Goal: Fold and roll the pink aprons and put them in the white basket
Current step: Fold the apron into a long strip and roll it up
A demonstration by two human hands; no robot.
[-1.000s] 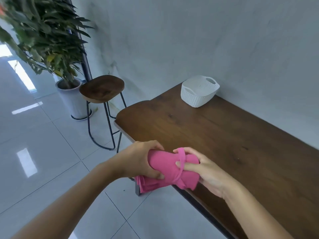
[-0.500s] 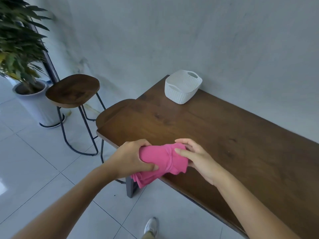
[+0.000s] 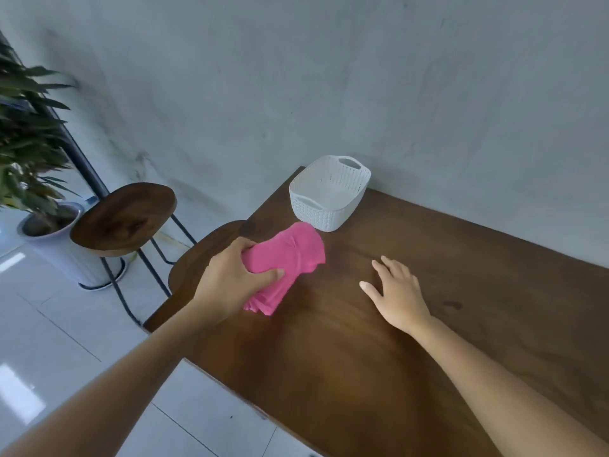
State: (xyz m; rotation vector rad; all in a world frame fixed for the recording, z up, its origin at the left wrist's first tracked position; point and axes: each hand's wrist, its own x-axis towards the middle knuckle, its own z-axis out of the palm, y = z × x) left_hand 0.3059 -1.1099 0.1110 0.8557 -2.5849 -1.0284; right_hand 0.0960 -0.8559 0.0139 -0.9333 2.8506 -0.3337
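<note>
now right hand [image 3: 397, 293] released apron [image 3: 290, 255]; left hand [image 3: 230, 280] holds alone.

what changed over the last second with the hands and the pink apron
The right hand let go of the rolled apron and is open over the table. The left hand alone grips it and has carried it toward the basket. The basket stays empty by the wall.

No legible txt — anywhere
</note>
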